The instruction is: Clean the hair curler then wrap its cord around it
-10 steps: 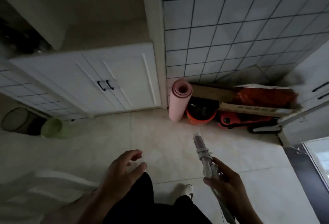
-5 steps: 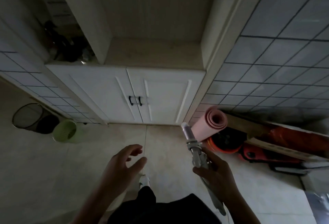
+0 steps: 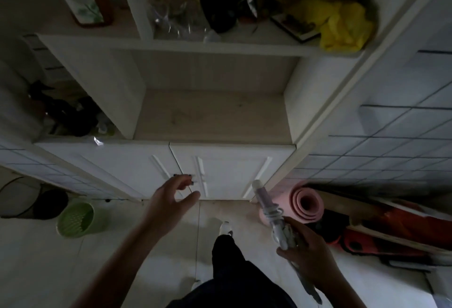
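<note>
Dim light throughout. Facing white cabinet (image 3: 232, 173): two lower doors closed, bare wooden niche above them, cluttered shelf higher up. To the right, tiled wall (image 3: 391, 136); underfoot, pale tiled floor (image 3: 122, 258). At the wall's foot, rolled pink mat (image 3: 307, 203), open end toward the camera, with red and orange clutter (image 3: 391, 229) beside it. On the top shelf, crumpled yellow bag (image 3: 342, 23). Low left on the floor, green basket (image 3: 78, 218) next to a dark round bin (image 3: 49, 203).

Left hand (image 3: 171, 200) out in the air before the dark door handles (image 3: 183, 176), fingers apart and loosely curved, holding nothing; cannot tell whether fingertips touch the handles.

Right hand (image 3: 310, 253) lower right, fingers wrapped round hair curler (image 3: 266, 205) at its handle. Barrel tilted up and forward, tip overlapping the cabinet's lower right corner, just beside the mat. Pale cord (image 3: 275, 213) looped round the curler's middle, more of it bunched under the fingers.
</note>
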`<action>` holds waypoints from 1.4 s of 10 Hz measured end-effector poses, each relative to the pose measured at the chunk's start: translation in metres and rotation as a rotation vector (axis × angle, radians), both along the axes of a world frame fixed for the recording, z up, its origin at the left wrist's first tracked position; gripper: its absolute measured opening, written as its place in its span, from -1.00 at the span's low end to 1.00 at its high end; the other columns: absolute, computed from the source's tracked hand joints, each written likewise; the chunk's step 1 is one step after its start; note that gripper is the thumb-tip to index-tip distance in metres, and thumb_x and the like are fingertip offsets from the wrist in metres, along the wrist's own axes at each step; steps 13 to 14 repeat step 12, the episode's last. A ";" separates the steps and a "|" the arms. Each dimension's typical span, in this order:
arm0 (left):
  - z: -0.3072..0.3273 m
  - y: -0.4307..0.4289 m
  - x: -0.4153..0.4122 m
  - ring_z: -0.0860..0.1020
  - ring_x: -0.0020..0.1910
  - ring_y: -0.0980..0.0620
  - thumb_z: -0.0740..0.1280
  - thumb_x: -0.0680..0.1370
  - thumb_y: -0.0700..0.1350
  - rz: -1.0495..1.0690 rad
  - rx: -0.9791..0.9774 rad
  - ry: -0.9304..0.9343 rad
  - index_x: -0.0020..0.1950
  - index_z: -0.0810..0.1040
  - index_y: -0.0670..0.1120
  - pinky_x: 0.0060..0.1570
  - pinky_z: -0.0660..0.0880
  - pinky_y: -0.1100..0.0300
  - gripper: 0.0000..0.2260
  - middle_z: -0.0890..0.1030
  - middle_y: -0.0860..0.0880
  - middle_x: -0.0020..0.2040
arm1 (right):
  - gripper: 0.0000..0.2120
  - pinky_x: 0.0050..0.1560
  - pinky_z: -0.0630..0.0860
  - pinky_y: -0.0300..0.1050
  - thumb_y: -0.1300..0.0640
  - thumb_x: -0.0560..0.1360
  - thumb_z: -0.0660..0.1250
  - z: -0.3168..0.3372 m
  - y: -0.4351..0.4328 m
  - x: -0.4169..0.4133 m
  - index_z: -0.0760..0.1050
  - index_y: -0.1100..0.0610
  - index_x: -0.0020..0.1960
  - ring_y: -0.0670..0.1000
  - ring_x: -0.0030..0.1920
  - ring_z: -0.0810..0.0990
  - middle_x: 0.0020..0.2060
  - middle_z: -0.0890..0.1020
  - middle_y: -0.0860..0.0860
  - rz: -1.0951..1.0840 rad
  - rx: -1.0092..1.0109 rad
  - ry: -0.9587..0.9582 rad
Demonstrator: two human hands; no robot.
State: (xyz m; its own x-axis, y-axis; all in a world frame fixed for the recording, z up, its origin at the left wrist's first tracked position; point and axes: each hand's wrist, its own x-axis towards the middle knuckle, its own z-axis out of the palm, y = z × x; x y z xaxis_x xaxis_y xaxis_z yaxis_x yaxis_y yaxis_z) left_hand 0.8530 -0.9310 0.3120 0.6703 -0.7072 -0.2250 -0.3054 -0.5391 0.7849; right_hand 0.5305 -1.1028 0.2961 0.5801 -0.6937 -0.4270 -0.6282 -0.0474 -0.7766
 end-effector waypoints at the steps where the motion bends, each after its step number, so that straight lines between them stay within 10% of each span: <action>1: -0.010 -0.048 0.043 0.47 0.35 0.03 0.37 0.42 0.29 -0.004 0.104 -0.108 0.42 0.46 0.07 0.14 0.40 0.08 -0.38 0.51 0.06 0.38 | -0.29 0.04 0.64 -0.20 0.26 0.25 0.71 0.002 -0.043 0.044 0.58 -0.26 0.23 -0.17 0.02 0.73 0.02 0.77 -0.22 0.109 -0.031 0.016; 3: -0.043 -0.126 0.121 0.25 0.52 -0.18 0.47 0.46 0.26 0.116 0.212 -0.338 0.58 0.23 -0.04 0.51 0.24 -0.13 -0.18 0.24 -0.14 0.60 | -0.35 0.07 0.60 -0.31 0.19 0.24 0.74 0.009 -0.158 0.198 0.57 -0.23 0.19 -0.28 0.07 0.69 0.05 0.75 -0.26 0.351 -0.121 -0.007; 6: -0.087 -0.135 0.133 0.07 0.65 -0.13 0.44 0.38 0.40 0.068 0.307 -0.398 0.62 0.17 -0.10 0.61 -0.04 -0.14 -0.01 0.19 -0.16 0.64 | -0.23 0.28 0.57 -0.01 0.16 0.28 0.70 0.005 -0.212 0.364 0.54 0.02 0.45 0.09 0.28 0.63 0.32 0.66 0.03 0.659 -0.291 0.133; 9: -0.089 -0.136 0.133 0.06 0.65 -0.09 0.41 0.38 0.43 0.071 0.295 -0.388 0.63 0.17 -0.08 0.62 -0.09 -0.09 0.00 0.19 -0.13 0.65 | -0.39 0.02 0.43 -0.12 0.10 0.59 0.47 -0.021 -0.218 0.385 0.39 -0.04 0.60 0.17 0.29 0.58 0.43 0.57 0.06 0.741 -0.273 0.280; 14: -0.098 -0.136 0.134 0.11 0.64 -0.12 0.26 0.35 0.51 0.080 0.268 -0.422 0.63 0.19 -0.08 0.61 -0.02 -0.14 0.01 0.22 -0.16 0.64 | -0.20 0.36 0.54 0.06 -0.01 0.43 0.61 -0.030 -0.209 0.367 0.35 -0.01 0.59 0.20 0.42 0.52 0.48 0.52 0.11 0.652 -0.411 0.186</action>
